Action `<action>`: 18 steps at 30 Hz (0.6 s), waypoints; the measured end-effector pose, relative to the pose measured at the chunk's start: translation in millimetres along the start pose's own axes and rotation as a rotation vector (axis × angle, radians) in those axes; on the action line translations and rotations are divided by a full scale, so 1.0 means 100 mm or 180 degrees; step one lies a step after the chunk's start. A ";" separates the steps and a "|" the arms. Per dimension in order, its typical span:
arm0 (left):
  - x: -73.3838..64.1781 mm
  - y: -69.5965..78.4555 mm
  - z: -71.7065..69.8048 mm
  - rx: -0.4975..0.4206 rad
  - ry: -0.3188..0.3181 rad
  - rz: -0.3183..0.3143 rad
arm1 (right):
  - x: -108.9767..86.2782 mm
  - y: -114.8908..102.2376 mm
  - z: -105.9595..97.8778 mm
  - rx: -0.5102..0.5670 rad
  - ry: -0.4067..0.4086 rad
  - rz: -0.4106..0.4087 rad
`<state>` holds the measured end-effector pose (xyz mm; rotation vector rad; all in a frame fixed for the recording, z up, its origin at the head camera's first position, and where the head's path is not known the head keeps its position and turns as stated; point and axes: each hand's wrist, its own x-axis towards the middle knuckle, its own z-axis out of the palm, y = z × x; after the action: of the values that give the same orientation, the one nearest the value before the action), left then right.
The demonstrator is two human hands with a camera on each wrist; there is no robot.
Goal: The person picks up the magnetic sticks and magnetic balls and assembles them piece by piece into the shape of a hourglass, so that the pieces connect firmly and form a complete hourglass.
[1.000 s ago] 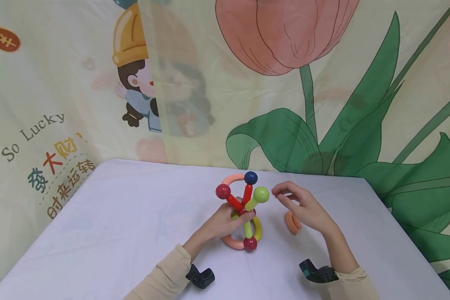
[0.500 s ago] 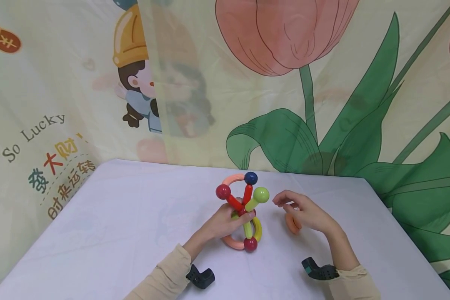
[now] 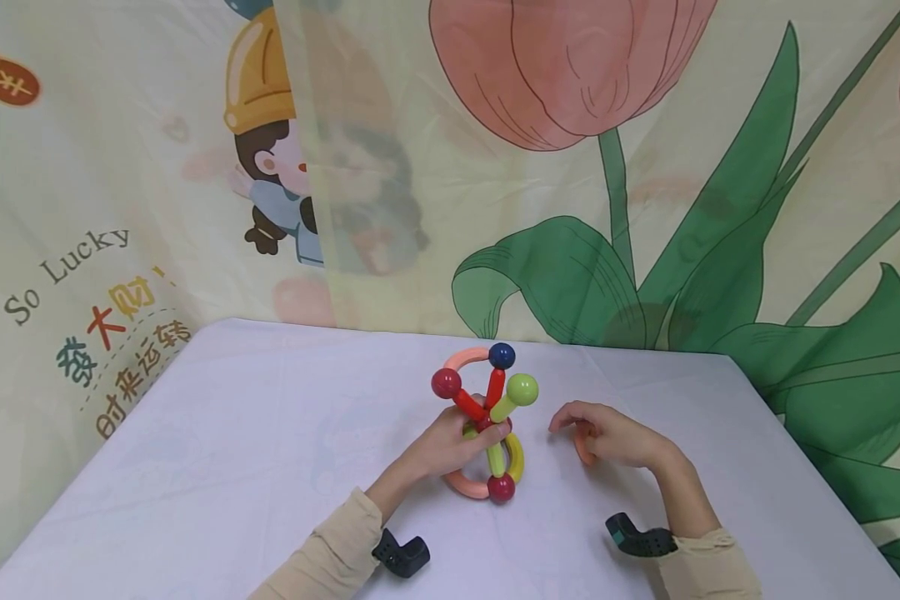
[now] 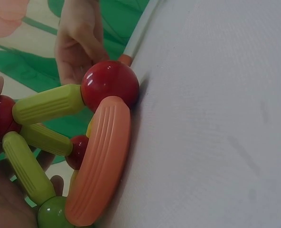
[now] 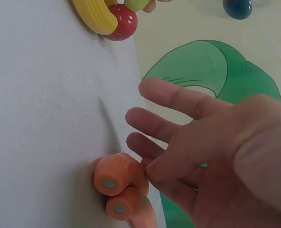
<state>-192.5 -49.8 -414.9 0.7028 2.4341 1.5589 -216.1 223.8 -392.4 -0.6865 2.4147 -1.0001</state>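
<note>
My left hand (image 3: 446,446) grips the middle of a magnetic ball-and-stick model (image 3: 495,460). Its base, resting on the table, has a salmon curved stick (image 4: 105,161), a yellow curved stick (image 5: 95,16) and light green straight sticks. Two red sticks rise above the hand, topped by a red ball (image 3: 446,383) and a dark blue ball (image 3: 502,356), with a salmon arc joining these. A light green stick leads to a lime ball (image 3: 522,389). My right hand (image 3: 618,435) hangs over two orange curved sticks (image 5: 119,175), its fingers loosely bent, thumb tip right beside them.
A white cloth covers the table (image 3: 217,467). Behind it hangs a printed curtain (image 3: 390,167) with tulips and cartoon figures. Black wrist devices (image 3: 401,554) sit at both sleeve cuffs, low over the cloth.
My right hand has lowered from beside the lime ball toward the orange curved sticks, now partly covering them. My left hand and the model have stayed put.
</note>
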 end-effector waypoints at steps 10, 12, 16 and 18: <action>0.02 0.00 0.00 -0.0069 -0.0005 0.0004 | -0.02 0.00 0.01 -0.0087 0.0287 0.0271; -0.01 0.11 -0.03 -0.0118 -0.0004 0.0014 | -0.02 0.02 0.01 -0.0192 0.0365 0.0335; -0.08 0.33 -0.09 -0.0169 -0.0026 0.0018 | -0.02 0.04 0.02 -0.0385 0.0461 0.0453; -0.09 0.37 -0.11 -0.0160 -0.0031 0.0027 | -0.03 0.05 0.02 -0.0421 0.0476 0.0522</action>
<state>-177.6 -49.9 -378.3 0.7112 2.3793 1.6098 -214.1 227.5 -396.4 -0.4620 2.6371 -0.8589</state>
